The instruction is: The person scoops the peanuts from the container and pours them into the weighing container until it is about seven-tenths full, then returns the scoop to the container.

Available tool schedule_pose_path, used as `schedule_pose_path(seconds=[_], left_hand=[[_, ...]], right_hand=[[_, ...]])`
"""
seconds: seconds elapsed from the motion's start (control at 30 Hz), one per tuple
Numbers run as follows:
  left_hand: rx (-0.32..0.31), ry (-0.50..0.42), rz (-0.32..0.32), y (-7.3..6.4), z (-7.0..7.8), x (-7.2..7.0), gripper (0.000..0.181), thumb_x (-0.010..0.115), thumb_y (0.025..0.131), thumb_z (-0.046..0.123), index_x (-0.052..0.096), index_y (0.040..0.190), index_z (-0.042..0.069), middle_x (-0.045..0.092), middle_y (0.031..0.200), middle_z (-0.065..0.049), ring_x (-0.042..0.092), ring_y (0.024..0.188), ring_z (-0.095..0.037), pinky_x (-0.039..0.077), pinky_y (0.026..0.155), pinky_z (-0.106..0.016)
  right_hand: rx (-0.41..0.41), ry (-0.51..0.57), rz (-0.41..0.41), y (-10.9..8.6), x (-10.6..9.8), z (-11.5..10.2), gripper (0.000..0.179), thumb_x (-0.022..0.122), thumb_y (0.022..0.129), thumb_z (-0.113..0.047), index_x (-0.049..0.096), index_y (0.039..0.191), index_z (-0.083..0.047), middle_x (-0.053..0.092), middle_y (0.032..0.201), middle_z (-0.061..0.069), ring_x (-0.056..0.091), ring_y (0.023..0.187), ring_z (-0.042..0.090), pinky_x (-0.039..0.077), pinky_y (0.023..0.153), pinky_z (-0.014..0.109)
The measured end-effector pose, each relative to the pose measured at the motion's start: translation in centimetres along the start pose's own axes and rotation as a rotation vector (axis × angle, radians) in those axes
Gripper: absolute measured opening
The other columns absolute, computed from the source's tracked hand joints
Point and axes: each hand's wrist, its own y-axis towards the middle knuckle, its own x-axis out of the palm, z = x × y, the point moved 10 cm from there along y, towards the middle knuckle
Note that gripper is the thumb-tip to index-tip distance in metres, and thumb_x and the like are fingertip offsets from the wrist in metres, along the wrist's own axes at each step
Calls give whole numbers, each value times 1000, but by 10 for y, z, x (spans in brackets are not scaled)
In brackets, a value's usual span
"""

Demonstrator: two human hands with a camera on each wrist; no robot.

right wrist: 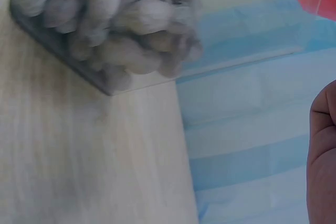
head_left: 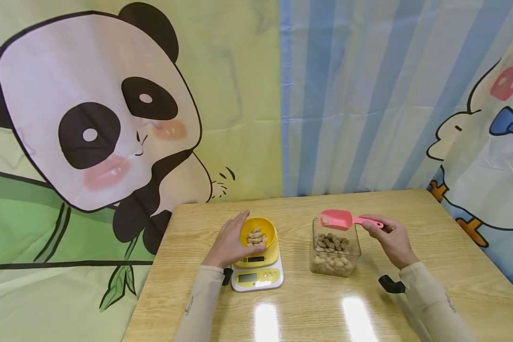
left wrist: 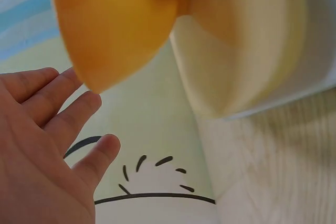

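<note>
My right hand [head_left: 391, 237] grips the handle of a pink scoop [head_left: 338, 219], held over a clear square container [head_left: 355, 249] of peanuts [head_left: 331, 243]. At least one peanut lies near the scoop's front end. My left hand [head_left: 228, 242] rests against the left side of a yellow bowl [head_left: 272, 230], its thumb across the near side. In the left wrist view, the hand's fingers [left wrist: 68, 114] are fairly straight, fingertips at the bowl's rim. Several peanuts [head_left: 256, 236] lie in the bowl, which sits on a yellow and white kitchen scale [head_left: 258, 280].
The wooden table [head_left: 312, 308] ends at a fabric backdrop [head_left: 248, 95] with a printed panda and blue stripes. A black strap piece [head_left: 391, 285] juts from the right wrist. The container stands to the right of the scale, with bare tabletop between them.
</note>
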Motion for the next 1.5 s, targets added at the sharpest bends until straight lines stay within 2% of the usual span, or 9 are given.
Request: schedule_pose_path(seconds=[0.27,0.4,0.63,0.73,0.87,1.07,1.27,1.4,1.5], left_hand=[[-30,-9,-29,-5,-11,14,119,81,68,71,24,163,28,31,164,6,32,148,-31,26,119,-57],[-30,-11,-17,-5,-14,15,118,82,68,70,23,163,31,32,163,9,32,148,-28,26,119,-56],[-33,-34,-1,-5,-16,14,118,84,67,69,27,162,28,35,162,7,33,147,-30,30,117,-57],[-33,-40,3,-5,-15,13,117,84,67,69,27,162,29,36,161,7,34,146,-30,31,117,-56],[-23,-40,4,-3,-15,15,117,82,68,70,26,162,30,36,161,9,34,146,-25,28,119,-52],[-12,-51,6,-3,-16,17,117,82,69,69,26,162,28,36,161,8,34,147,-20,21,123,-46],[-9,-45,5,-2,-15,17,116,81,69,70,26,162,29,37,160,8,35,146,-19,19,123,-43],[-13,-44,6,-1,-16,17,116,80,69,73,26,162,30,37,161,9,35,146,-18,20,123,-44],[-12,-47,7,0,-16,16,116,80,69,73,26,162,30,36,161,9,35,146,-19,21,123,-45]], right_hand=[[-29,24,-15,18,6,-20,24,62,99,1,69,121,8,65,88,0,53,73,10,52,66,20],[-50,27,-16,28,10,-32,24,63,99,0,69,120,8,64,87,-1,51,71,10,49,63,21],[-69,17,-43,53,20,-49,23,64,99,-2,70,119,6,57,81,-1,47,69,13,49,64,22],[-75,64,-57,63,27,-54,22,64,99,-1,71,118,7,58,80,-1,48,69,12,50,65,22],[-95,109,-93,74,41,-62,22,64,98,0,71,117,7,57,79,0,46,68,13,49,64,22],[-112,113,-138,89,63,-74,21,65,98,-1,72,116,5,56,78,0,46,68,13,49,63,22],[-142,99,-163,100,85,-77,20,66,97,-1,74,114,5,65,83,4,54,71,12,55,68,22],[-140,76,-212,104,104,-72,20,67,97,-4,74,115,4,62,82,6,48,66,13,49,62,22],[-122,53,-252,105,118,-65,21,68,97,-6,74,115,2,57,77,6,39,61,15,41,57,25]])
